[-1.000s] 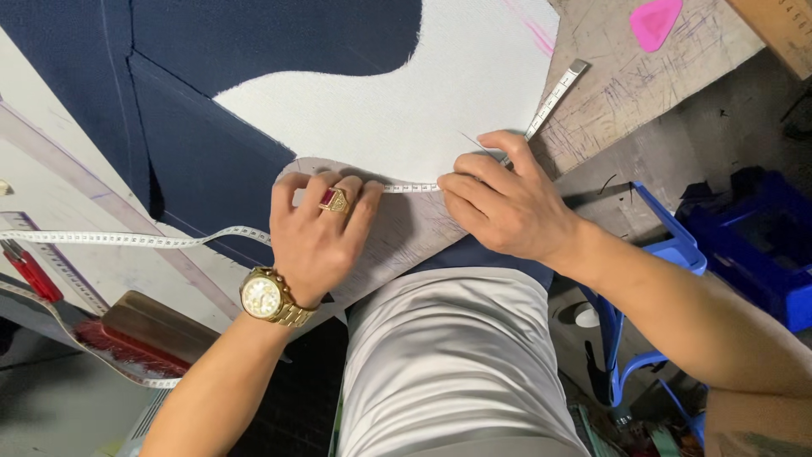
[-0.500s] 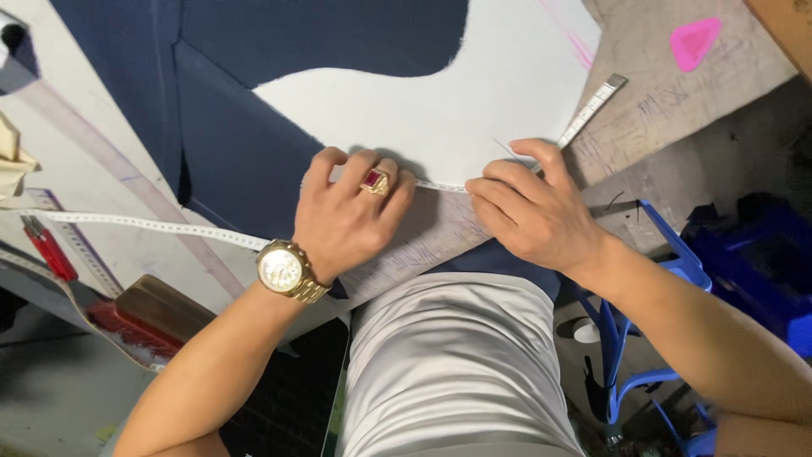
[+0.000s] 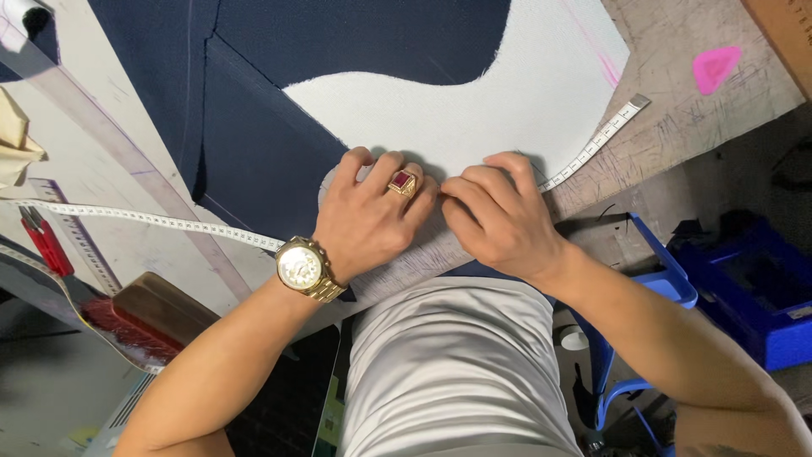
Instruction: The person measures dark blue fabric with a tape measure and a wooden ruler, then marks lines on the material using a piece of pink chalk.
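Hands meet at the near edge of the counter (image 3: 677,135), just beyond the person's pale shirt (image 3: 457,372). At about 6 o'clock the left hand (image 3: 372,220), with a gold wristwatch (image 3: 302,268) and a red-stoned ring (image 3: 402,182), lies palm down with its fingers curled onto the white measuring tape (image 3: 161,222), pinning it along the edge of the white fabric piece (image 3: 474,118). Its fingertips touch those of the right hand (image 3: 499,216), which presses down on the same tape just beside it; neither hand closes around anything, both bear flat on tape and cloth. From under the left hand the tape runs off toward 9 o'clock across a pale pattern sheet (image 3: 101,169); from under the right hand it runs toward 2 o'clock, its end lying on the scratched counter top. Toward 8 o'clock lie a wooden-backed brush with red bristles (image 3: 144,317) and red-handled scissors (image 3: 42,241). Beyond the hands, toward 11 and 12 o'clock, navy fabric (image 3: 254,144) spreads under the white piece. Far off at 1 o'clock sits a pink tailor's chalk (image 3: 715,68). A blue stool (image 3: 655,271) stands at 4 o'clock below the counter.
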